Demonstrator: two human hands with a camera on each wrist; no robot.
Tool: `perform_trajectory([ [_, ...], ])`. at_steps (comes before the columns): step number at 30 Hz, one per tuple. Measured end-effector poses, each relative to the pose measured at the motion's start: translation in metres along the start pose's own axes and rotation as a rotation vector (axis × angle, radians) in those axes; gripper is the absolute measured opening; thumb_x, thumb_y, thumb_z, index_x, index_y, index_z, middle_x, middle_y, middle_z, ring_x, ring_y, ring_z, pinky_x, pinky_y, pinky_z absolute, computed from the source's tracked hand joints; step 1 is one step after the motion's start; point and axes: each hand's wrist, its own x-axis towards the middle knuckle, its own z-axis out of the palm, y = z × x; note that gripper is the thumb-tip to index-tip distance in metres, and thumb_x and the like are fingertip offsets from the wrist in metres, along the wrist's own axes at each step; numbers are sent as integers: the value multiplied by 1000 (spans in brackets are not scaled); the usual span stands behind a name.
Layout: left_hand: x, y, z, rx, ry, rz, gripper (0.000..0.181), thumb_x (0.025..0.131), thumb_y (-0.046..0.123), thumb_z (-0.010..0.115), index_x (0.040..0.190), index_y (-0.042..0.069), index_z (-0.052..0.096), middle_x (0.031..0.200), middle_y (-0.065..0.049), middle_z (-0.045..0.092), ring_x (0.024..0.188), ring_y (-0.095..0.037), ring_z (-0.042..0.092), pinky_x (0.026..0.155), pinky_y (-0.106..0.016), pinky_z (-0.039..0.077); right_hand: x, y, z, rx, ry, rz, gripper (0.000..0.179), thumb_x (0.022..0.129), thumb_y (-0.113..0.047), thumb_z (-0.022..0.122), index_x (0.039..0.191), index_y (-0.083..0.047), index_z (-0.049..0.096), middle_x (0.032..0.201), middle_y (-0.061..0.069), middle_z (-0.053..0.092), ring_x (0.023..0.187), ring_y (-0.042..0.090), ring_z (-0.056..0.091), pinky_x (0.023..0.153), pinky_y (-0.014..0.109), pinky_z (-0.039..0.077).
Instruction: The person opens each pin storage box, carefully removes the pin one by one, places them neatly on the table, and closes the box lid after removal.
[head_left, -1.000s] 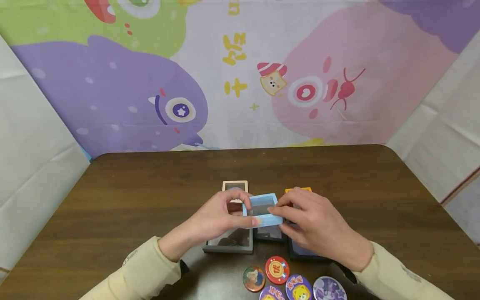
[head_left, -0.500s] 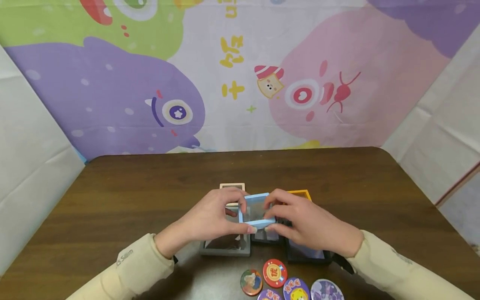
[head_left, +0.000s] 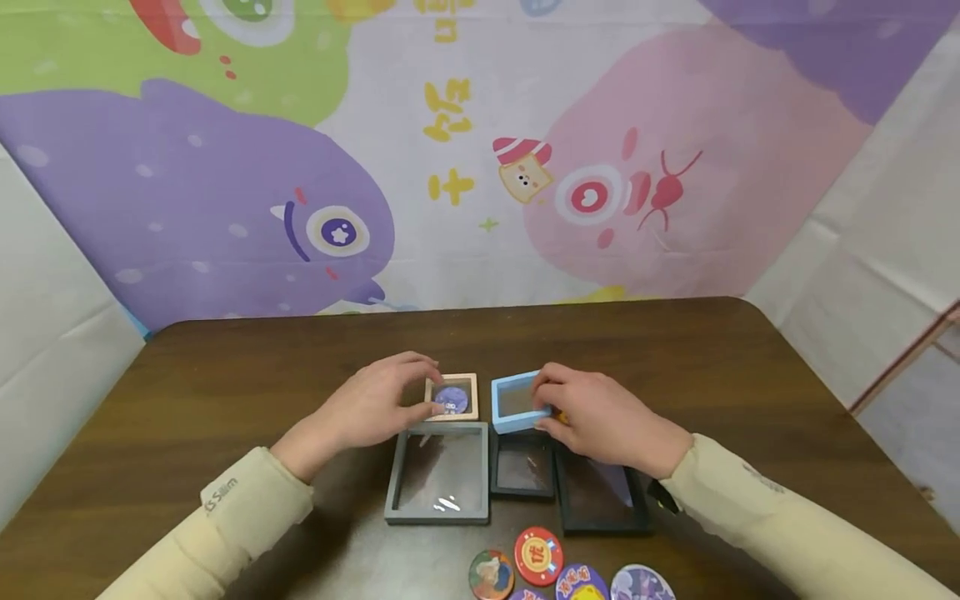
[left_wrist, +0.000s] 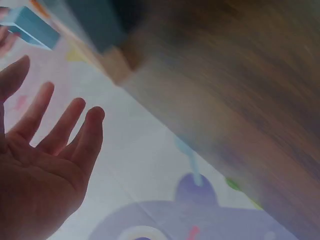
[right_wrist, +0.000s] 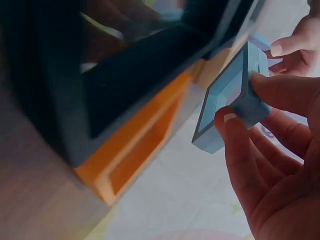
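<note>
My right hand (head_left: 611, 414) pinches a small light-blue display frame (head_left: 519, 422) by its right side, thumb and fingers on its rim. The right wrist view shows this blue frame (right_wrist: 209, 141) tilted, its clear window facing the camera. To the left, my left hand (head_left: 367, 402) holds nothing. Its fingers spread loosely beside a beige display frame (head_left: 474, 393), with a round purple badge (head_left: 452, 397) in its window; from this angle I cannot tell whether they touch it. In the left wrist view the left hand (left_wrist: 50, 165) shows its palm, fingers apart.
Before the hands lie a grey frame (head_left: 437, 517), a small dark frame (head_left: 522, 492) and a larger black frame (head_left: 606, 525). An orange frame (right_wrist: 105, 179) stands beyond. Near the front are a red badge (head_left: 537, 556), a green-brown badge (head_left: 491, 575) and several purple badges (head_left: 642, 583).
Both hands held the blue frame earlier. The left hand has let go and moved left, uncovering the beige frame; the right hand keeps the blue frame. The head view has shifted slightly.
</note>
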Motion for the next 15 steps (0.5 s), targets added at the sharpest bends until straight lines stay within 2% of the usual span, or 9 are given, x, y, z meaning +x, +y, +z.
perform_trajectory([
  [3, 0, -12, 0, 25, -52, 0, 18, 92, 18, 73, 109, 11, 73, 132, -12, 60, 122, -32, 57, 100, -51, 45, 3, 4, 9, -25, -35, 7, 13, 87, -23, 79, 94, -17, 71, 106, -2, 61, 76, 6, 60, 67, 27, 53],
  [7, 1, -22, 1, 29, -122, 27, 16, 93, 10, 70, 107, 12, 76, 133, -13, 60, 123, -34, 56, 101, -52, 44, 7, 9, 17, -64, -66, -4, 12, 87, -25, 79, 93, -17, 73, 104, -2, 62, 83, 9, 60, 72, 30, 54],
  [12, 3, -25, 2, 50, -168, 66, 15, 93, 13, 70, 106, 11, 77, 135, -13, 58, 124, -34, 55, 102, -51, 43, 12, 12, 19, -107, -92, -12, 8, 87, -22, 79, 91, -16, 75, 98, -4, 62, 86, 12, 58, 74, 30, 54],
  [15, 6, -24, 2, 56, -185, 52, 16, 93, 16, 71, 108, 12, 76, 139, -14, 56, 127, -35, 51, 103, -51, 42, 14, 14, 20, -123, -110, -12, 6, 87, -19, 79, 91, -15, 75, 97, -4, 63, 87, 13, 57, 74, 30, 54],
])
